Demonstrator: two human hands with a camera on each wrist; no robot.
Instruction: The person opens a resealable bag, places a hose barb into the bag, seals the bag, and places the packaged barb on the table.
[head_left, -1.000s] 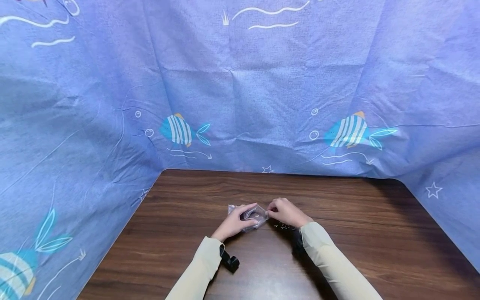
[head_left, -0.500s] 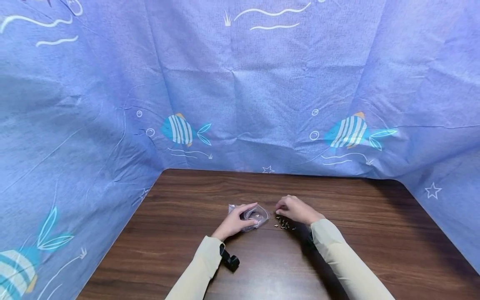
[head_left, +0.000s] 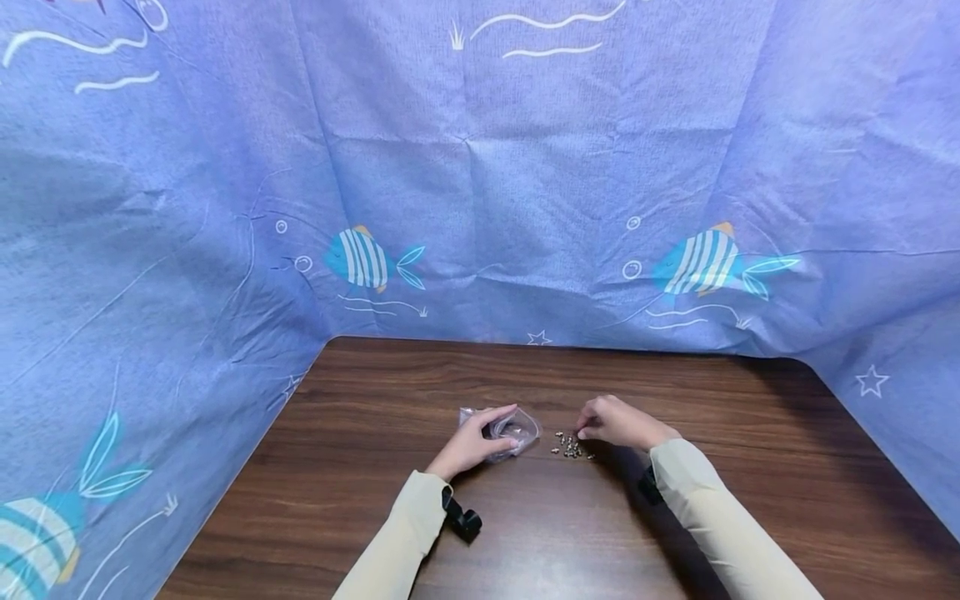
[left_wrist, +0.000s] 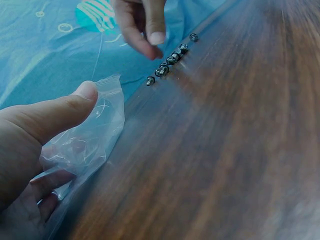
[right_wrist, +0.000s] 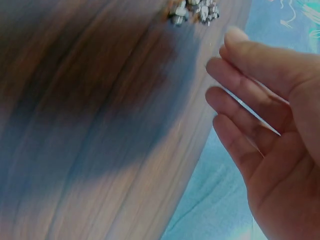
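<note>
A clear plastic bag (head_left: 528, 423) lies left of the middle of the table, its mouth facing right. My left hand (head_left: 471, 442) holds it between thumb and fingers; the left wrist view shows the thumb along the top of the bag (left_wrist: 102, 125) and fingers beneath the film. Several small shiny metal pieces (head_left: 570, 448), like little screws, are loosely heaped to the right of the bag. Over their right side is my right hand (head_left: 621, 423), fingertips lowered close to them. In the right wrist view its fingers are loosely bent and nothing shows between them.
Under the hands is a dark wood-grain table (head_left: 420, 375). A blue cloth (head_left: 540, 200) printed with fish hangs behind it and along both sides. Black straps (head_left: 461, 521) with wrist cameras sit at the sleeves' cuffs.
My right hand has moved away from the bag's mouth, rightward to the small metal pieces, more of which now show. My left hand stays on the bag.
</note>
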